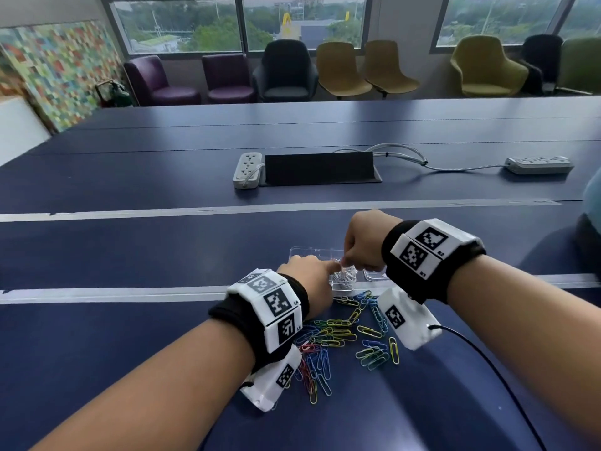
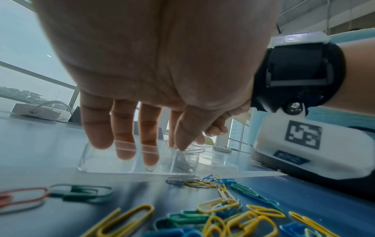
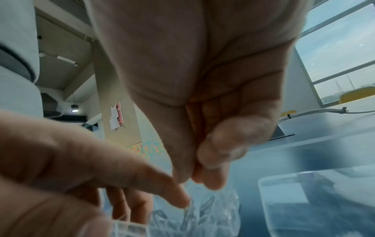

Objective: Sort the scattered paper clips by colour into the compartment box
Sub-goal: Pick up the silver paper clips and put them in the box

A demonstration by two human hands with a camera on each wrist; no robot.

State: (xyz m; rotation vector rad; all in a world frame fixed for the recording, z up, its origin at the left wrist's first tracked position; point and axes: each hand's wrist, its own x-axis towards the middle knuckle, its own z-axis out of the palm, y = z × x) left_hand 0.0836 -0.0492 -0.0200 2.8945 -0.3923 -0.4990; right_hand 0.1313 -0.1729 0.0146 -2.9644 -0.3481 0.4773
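Left wrist view. Left hand fills the upper frame, palm toward camera, fingers extended and relaxed, hanging over the clear compartment box. Thumb tip sits at the rim of the compartment holding pale clips; contact cannot be confirmed. Right hand only partly visible behind the thumb, fingers curled. Loose coloured paper clips lie on the blue table nearer the camera: yellow, green, blue, one red at the left edge.
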